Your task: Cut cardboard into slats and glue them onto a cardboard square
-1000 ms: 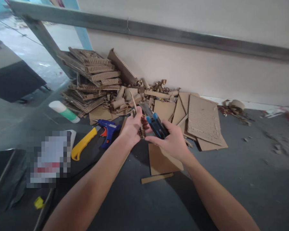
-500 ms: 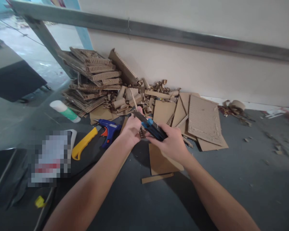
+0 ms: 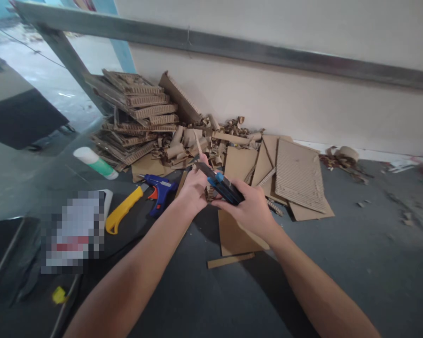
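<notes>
My right hand (image 3: 252,209) is closed round a black and blue utility knife (image 3: 222,185), its blade pointing up and left. My left hand (image 3: 193,188) is closed on a narrow strip of corrugated cardboard (image 3: 198,143) that sticks up above the fingers, with more of it showing below the hand. The knife blade lies across the strip, right at my left fingers. Both hands meet above a flat brown cardboard piece (image 3: 234,234) on the grey floor.
A blue glue gun (image 3: 158,190) and a yellow-handled tool (image 3: 121,216) lie left of my hands. A green and white bottle (image 3: 95,162) lies further left. Stacked corrugated cardboard (image 3: 134,112) and scraps pile against the wall, with flat sheets (image 3: 298,176) to the right.
The knife has swung from pointing up to lying across the strip at my left fingers. The strip above my left hand now looks shorter and tilted.
</notes>
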